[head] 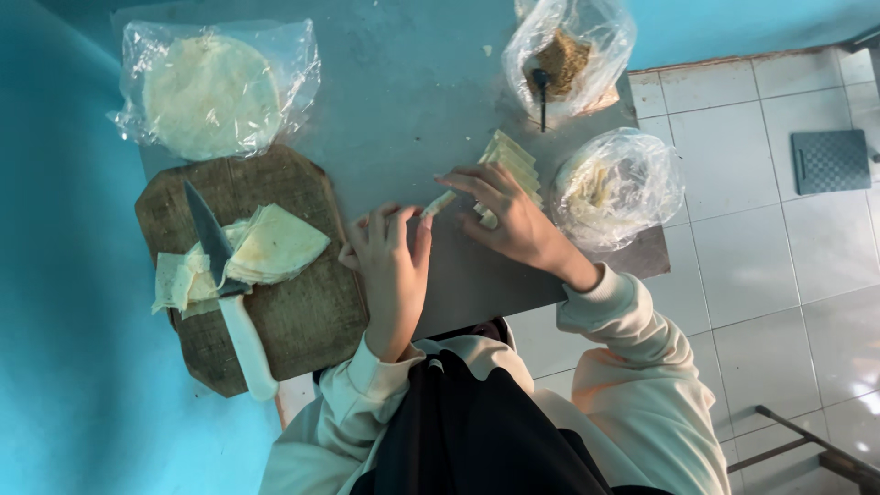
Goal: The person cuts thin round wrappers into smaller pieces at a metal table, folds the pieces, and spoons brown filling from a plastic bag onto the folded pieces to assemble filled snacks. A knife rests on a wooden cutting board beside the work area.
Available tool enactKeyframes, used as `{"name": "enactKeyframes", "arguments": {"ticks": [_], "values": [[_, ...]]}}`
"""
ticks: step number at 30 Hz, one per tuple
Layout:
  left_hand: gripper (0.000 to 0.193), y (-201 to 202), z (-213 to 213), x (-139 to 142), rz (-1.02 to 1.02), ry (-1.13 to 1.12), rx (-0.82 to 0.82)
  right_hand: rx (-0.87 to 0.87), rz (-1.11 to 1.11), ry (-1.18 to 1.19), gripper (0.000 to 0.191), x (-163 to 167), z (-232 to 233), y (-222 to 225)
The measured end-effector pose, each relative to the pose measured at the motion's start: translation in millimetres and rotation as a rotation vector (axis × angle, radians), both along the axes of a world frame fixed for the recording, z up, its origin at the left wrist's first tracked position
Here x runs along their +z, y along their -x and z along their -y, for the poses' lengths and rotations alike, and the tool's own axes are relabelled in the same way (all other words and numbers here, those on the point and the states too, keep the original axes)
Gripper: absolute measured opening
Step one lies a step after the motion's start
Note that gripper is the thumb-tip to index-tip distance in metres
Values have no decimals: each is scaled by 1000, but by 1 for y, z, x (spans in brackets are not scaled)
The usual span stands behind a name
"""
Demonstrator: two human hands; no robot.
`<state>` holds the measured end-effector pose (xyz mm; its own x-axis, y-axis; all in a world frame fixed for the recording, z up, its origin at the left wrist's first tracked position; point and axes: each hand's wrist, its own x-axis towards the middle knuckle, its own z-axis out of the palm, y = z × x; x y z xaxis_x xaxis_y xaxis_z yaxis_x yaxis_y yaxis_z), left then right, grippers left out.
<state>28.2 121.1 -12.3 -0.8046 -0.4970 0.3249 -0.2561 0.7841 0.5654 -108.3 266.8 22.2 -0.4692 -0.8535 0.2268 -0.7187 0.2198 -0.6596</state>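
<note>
On the grey table (403,101), seen from the head camera, we find both hands meeting over a thin pale strip of wrapper dough (438,203). Our left hand (390,261) lies with its fingers pressed close together and curled slightly, their tips beside the near end of the strip, so that the piece is steadied against the tabletop. Our right hand (513,220) arches over from the other side; its fingers are bent and gathered, pinching the far end of the strip, which appears rolled or folded narrow. We cannot tell whether any filling sits inside it.

Just behind the right hand, a row of finished folded pieces (511,160) lies fanned out, kept near so that each new one joins the line. Beside them stands a clear bag of pale shredded filling (616,188), and farther back a second bag holds a brown crumbly filling (561,57) with a dark spoon (542,92) standing in it; both are placed on the right-hand side, within reach of that hand.

Toward the left, a wooden cutting board (293,312) carries a stack of cut wrapper wedges (266,246) and trimmings, with a white-handled knife (225,284) laid across them, blade pointing away from the body. Beyond the board rests a bag of round uncut wrappers (213,92). White floor tiles (779,275) show at right.
</note>
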Motion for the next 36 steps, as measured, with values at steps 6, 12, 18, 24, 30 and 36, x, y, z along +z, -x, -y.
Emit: {"name": "enactKeyframes", "arguments": {"ticks": [6, 12, 18, 24, 30, 36], "values": [[20, -12, -10, 18, -34, -189, -155, -32, -47, 74, 61, 12, -28, -25], [16, -28, -29, 27, -81, -325, -360, -126, -80, 50, 37, 9, -67, -55], [24, -25, -44, 22, -64, -282, -361, 113, 662, -69, 40, 15, -138, -68], [30, -15, -65, 4, -74, -243, -326, 420, 1153, -434, 39, -77, -183, -83], [28, -11, -80, -9, -129, -179, -364, -158, 996, -392, 32, -172, -179, -88], [23, -13, -86, -14, -180, -228, -374, -623, 738, -466, 36, -172, -138, -71]]}}
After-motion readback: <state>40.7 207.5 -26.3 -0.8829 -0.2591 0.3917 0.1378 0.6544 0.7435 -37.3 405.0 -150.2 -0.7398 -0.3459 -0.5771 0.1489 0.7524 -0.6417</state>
